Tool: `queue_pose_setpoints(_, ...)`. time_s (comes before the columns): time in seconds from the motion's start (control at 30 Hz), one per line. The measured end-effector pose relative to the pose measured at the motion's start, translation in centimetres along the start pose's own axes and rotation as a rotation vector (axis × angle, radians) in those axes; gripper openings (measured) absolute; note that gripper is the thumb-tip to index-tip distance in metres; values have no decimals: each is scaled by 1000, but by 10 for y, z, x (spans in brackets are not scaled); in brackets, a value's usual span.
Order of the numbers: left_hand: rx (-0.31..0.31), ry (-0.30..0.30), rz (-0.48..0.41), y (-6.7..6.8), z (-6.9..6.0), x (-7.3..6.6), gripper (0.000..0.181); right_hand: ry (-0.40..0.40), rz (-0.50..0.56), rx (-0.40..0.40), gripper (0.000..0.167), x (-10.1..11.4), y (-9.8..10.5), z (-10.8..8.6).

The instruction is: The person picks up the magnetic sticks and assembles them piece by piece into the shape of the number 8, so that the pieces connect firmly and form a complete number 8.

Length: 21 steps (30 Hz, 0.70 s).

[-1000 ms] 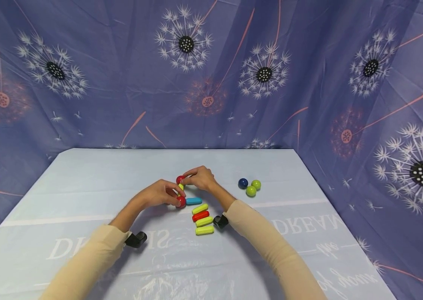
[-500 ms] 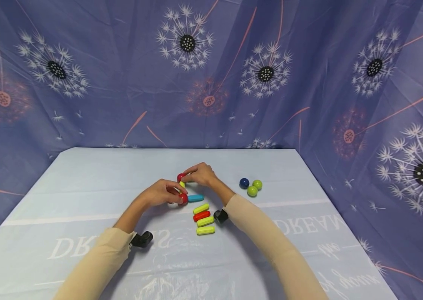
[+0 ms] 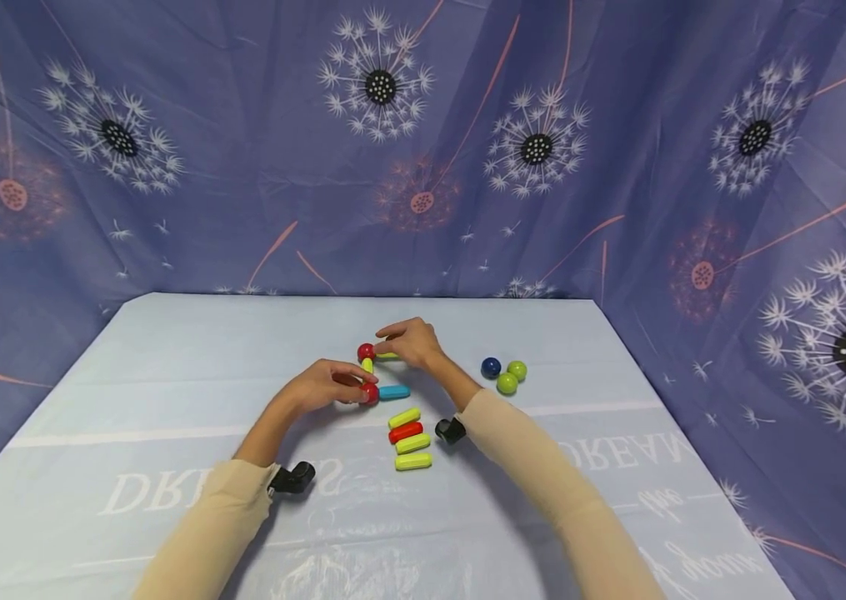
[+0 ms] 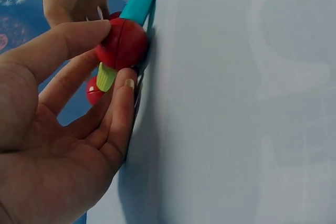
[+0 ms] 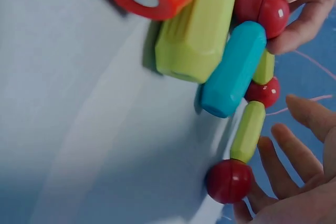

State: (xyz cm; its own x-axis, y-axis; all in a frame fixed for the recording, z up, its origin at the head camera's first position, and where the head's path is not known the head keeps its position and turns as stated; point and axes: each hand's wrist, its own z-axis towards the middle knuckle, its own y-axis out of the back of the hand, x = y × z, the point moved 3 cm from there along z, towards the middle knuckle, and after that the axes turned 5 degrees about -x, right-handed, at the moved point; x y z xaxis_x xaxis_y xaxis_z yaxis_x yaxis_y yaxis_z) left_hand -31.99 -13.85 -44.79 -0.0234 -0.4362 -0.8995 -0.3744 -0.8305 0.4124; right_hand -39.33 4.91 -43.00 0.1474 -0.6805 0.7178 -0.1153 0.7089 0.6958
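The blue rod [image 3: 394,392] lies on the pale printed cloth [image 3: 205,333], its left end against the near red ball [image 3: 370,393]. The left hand [image 3: 321,386] comes in from the left of the blue rod and pinches that ball, thumb on one side and fingertips on the other. Beyond the blue rod's left end, the first yellow-green rod [image 3: 367,365] leads away from the near red ball to the far red ball [image 3: 366,353]. From there the second yellow-green rod [image 3: 388,356] runs rightward, on the far side of the blue rod, to the third red ball [image 5: 230,181], which the right wrist view shows.

The right hand [image 3: 411,342] is beyond the blue rod, beside the third red ball. Its fingers are loosely spread and mostly straight; the lower ones lie against or just behind that ball, and contact is hard to tell.

On the near side of the blue rod four loose rods lie in a row: a yellow-green rod [image 3: 403,417] closest to it, then a red rod [image 3: 406,432] and two more yellow-green rods [image 3: 412,444]. Well to the right of the blue rod, a navy ball [image 3: 491,367] and two lime-green balls [image 3: 507,383] sit clustered. A purple dandelion-print curtain [image 3: 257,125] hangs behind the blue rod.
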Motion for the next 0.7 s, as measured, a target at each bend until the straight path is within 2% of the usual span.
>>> queue_pose_setpoints(0.13,-6,14,-15,1,-1,3,36,53,13,-21,34,4,7,-12)
queue_pose_setpoints(0.3,-28,21,-37,1,-2,5,36,107,-18,4,29,7,11,-29)
queue_pose_setpoints(0.43,-25,34,-50,-1,-2,6,35,108,-46,37,23,4,13,-42)
queue_pose_setpoints(0.7,-22,42,-73,-3,-2,6,36,80,-88,134,30,-4,17,-57)
